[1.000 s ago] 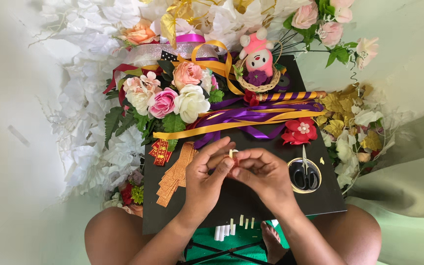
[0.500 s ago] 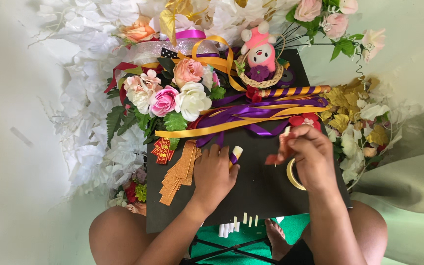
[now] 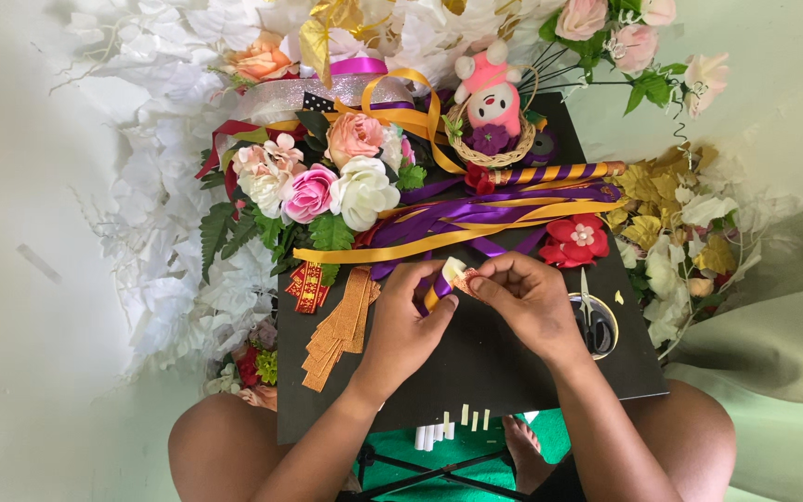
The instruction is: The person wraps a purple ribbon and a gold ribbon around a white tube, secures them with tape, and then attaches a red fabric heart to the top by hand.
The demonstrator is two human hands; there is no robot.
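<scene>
At centre of the black rectangular board (image 3: 476, 372), both hands back together: right hand (image 3: 527, 302), half a second ago away by the roll of tape with the scissors (image 3: 595, 321), now drawn in against the left hand (image 3: 401, 325). Between them a small folded piece of purple and gold ribbon with a pale tip (image 3: 451, 277), pinched by right thumb and forefinger at its top, gripped lower down by left fingers curled around it. Just above the board's surface, below the long purple and gold satin ribbons (image 3: 476, 223). Unchanged since then: stack of orange glittery strips (image 3: 338, 325) near the left hand, red fabric flower (image 3: 576, 240) above the right, cluster of pink and white artificial roses (image 3: 327, 181), pink plush doll in a woven basket (image 3: 490, 107).

Hard to tell how the ribbon piece is folded, most of it covered by fingers. Scissors partly hidden behind the right wrist. Small white sticks (image 3: 448, 423) at the board's near edge too tiny to identify. Knees cut off at the bottom edge.
</scene>
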